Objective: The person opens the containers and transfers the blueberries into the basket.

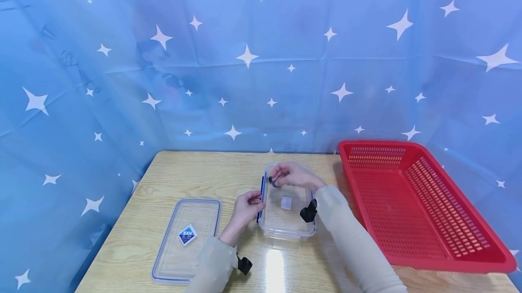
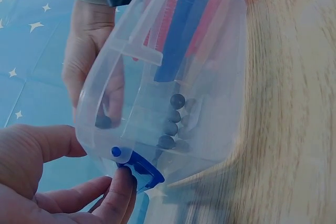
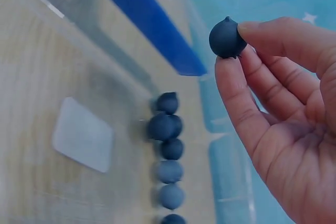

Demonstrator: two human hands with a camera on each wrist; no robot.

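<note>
A clear plastic food container (image 1: 285, 234) with blue side latches stands on the table, lidless. In the right wrist view, my right hand (image 3: 294, 87) pinches one dark blueberry (image 3: 227, 38) between thumb and fingertips. In the head view that hand (image 1: 294, 176) is over the container's far left part. A row of several blueberries (image 3: 171, 172) lies inside, also visible through the wall in the left wrist view. My left hand (image 1: 246, 211) holds the container's left side; the left wrist view shows its fingers at a blue latch (image 2: 144, 170) and its thumb against the wall.
A clear lid (image 1: 175, 261) with a blue seal and a diamond label (image 1: 188, 235) lies left of the container. To the right sits a large red plastic basket (image 1: 452, 265). Behind the table hangs a blue curtain (image 1: 285, 103) with white stars.
</note>
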